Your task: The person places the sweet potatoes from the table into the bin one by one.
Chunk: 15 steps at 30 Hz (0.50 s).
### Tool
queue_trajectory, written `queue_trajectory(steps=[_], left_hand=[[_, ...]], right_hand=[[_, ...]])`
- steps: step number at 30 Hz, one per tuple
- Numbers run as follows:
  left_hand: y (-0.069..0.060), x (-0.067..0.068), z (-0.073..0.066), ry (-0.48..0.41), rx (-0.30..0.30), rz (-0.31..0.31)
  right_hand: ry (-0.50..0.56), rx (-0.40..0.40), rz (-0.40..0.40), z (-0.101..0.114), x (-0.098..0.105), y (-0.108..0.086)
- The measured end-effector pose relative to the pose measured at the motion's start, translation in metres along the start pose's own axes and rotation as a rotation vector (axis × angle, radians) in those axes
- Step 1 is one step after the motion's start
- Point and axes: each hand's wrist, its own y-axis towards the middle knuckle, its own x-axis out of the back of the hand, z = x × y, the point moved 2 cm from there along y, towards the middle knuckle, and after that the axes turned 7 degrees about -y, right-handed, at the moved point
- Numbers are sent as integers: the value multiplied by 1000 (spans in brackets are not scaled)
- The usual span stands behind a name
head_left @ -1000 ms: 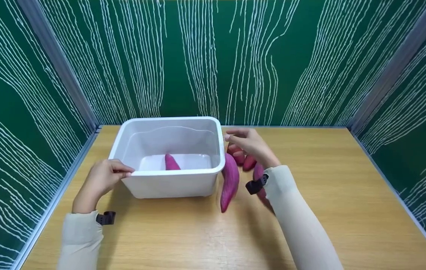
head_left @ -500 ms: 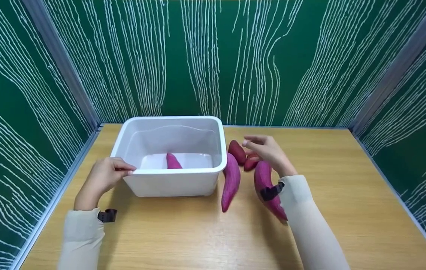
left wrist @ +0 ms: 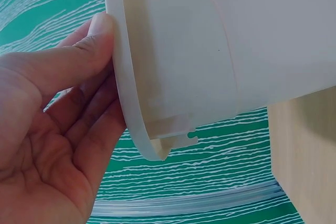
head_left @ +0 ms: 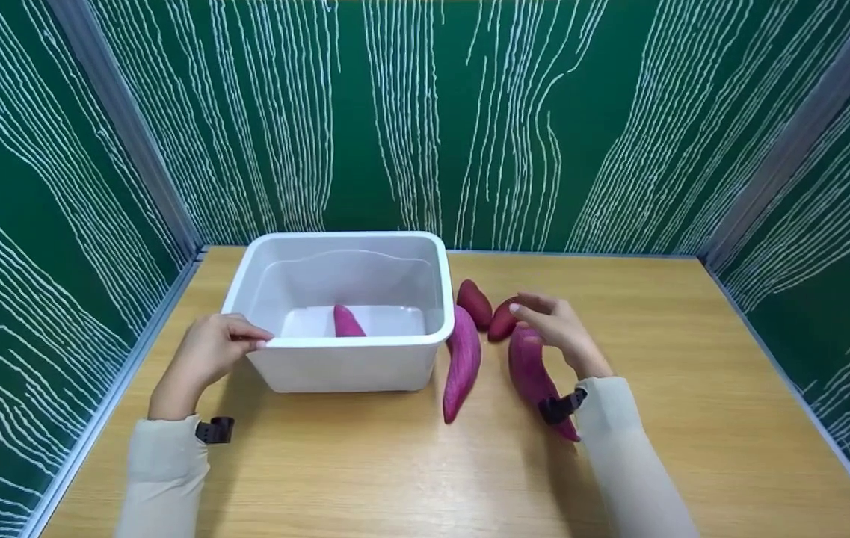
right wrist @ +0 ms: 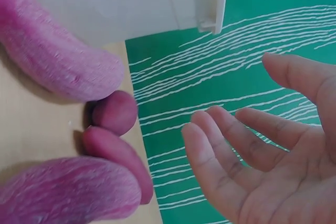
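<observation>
My left hand (head_left: 208, 355) pinches the front left rim of a white plastic bin (head_left: 350, 366); the left wrist view shows the thumb (left wrist: 100, 27) against that rim. A pinkish-purple sweet potato (head_left: 347, 321) lies inside the bin, partly hidden by the front wall. My right hand (head_left: 561, 332) hovers with relaxed fingers over the far end of a long purple sweet potato (head_left: 529, 370). In the right wrist view that hand (right wrist: 268, 166) holds nothing. Another long sweet potato (head_left: 462, 366) lies alongside the bin, near two small dark red ones (head_left: 475, 302).
The wooden table (head_left: 694, 388) extends to the right and front. Green walls (head_left: 589, 149) with white wavy lines enclose it at the back and sides. Metal strips (head_left: 118, 351) run along the table's edges.
My right hand has moved from beside the bin's right rim to the right and nearer, over the long sweet potato. The left hand stays on the rim.
</observation>
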Motion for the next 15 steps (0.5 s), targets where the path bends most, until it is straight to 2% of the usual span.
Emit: queue_trajectory(steps=[11, 15], left_hand=[[0, 0, 2, -13, 2, 8], [-1, 0, 1, -1, -17, -5]], right_hand=[[9, -44, -29, -29, 2, -6], [5, -63, -30, -38, 2, -8]])
